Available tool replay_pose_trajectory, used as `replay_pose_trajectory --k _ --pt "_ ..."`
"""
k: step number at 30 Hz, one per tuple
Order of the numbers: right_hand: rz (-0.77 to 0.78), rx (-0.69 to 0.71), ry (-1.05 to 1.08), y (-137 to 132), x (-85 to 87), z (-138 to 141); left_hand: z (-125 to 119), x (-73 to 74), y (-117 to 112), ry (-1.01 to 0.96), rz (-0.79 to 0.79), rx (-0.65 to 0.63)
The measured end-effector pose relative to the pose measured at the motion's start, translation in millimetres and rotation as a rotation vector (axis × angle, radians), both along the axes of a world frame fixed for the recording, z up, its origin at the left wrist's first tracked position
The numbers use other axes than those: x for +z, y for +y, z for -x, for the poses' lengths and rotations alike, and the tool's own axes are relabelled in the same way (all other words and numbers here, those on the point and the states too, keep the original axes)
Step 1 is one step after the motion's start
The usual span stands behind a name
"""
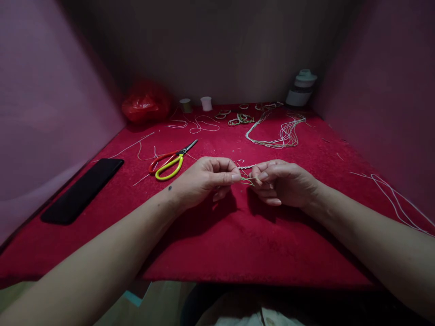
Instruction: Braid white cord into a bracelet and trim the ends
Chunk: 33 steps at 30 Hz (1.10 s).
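Between my hands, just above the red cloth, is a braided cord bracelet (pixel 247 167) with a pale twisted band and thin green cord ends (pixel 248 179). My left hand (pixel 217 176) pinches one side of it between thumb and forefinger. My right hand (pixel 275 179) pinches the green cord at the other side, with its lower fingers curled. The fingertips hide parts of the bracelet, and its knots are too small to make out. Scissors (pixel 171 165) with one red and one yellow handle lie beyond my left wrist, blades pointing away to the right.
A black phone (pixel 83 190) lies at left on the red cloth (pixel 258 253). Behind are a red plastic bag (pixel 146 104), two thread spools (pixel 206 103), several finished bracelets (pixel 240 119), a looped bundle of pale cord (pixel 272 144) and a bottle (pixel 301 88). Loose cords (pixel 394 194) lie at right.
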State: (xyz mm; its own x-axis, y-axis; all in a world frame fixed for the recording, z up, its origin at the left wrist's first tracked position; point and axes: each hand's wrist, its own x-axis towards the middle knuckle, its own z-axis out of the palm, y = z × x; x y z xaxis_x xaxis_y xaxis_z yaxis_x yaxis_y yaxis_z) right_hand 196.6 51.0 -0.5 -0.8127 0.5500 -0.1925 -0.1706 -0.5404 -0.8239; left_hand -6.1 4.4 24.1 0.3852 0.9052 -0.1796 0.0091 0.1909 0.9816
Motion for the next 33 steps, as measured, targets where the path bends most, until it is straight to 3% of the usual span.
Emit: replay_pose_trajectory --k 2,4,7,9,12,14,20,33 --pt "0.007 -0.072 -0.015 1.2 0.3 1.4 0.0 0.1 -0.3 0.002 -0.011 0.001" --pt "-0.047 -0.231 -0.065 1.3 -0.3 3.3 0.2 -0.2 -0.5 0.002 -0.016 0.01" --pt "-0.258 -0.5 -0.167 -2.4 -1.9 6.2 1.0 -2.1 -0.1 0.008 -0.01 0.018" --pt "-0.414 -0.574 -0.206 -7.6 -1.4 7.5 1.5 -3.6 0.6 0.015 -0.013 0.02" --pt "-0.593 -0.55 -0.247 -17.0 2.4 8.8 1.5 -4.1 1.1 0.035 -0.022 0.014" --pt "-0.62 -0.47 -0.289 -21.4 4.8 9.2 0.7 -3.1 0.8 0.054 -0.026 0.009" --pt "-0.433 -0.193 -0.291 -17.5 -0.3 9.2 -0.3 -2.8 0.9 0.094 -0.033 -0.009" --pt "-0.238 -0.191 -0.181 -12.3 -5.0 7.7 2.6 -2.1 3.3 -0.004 0.056 0.059"
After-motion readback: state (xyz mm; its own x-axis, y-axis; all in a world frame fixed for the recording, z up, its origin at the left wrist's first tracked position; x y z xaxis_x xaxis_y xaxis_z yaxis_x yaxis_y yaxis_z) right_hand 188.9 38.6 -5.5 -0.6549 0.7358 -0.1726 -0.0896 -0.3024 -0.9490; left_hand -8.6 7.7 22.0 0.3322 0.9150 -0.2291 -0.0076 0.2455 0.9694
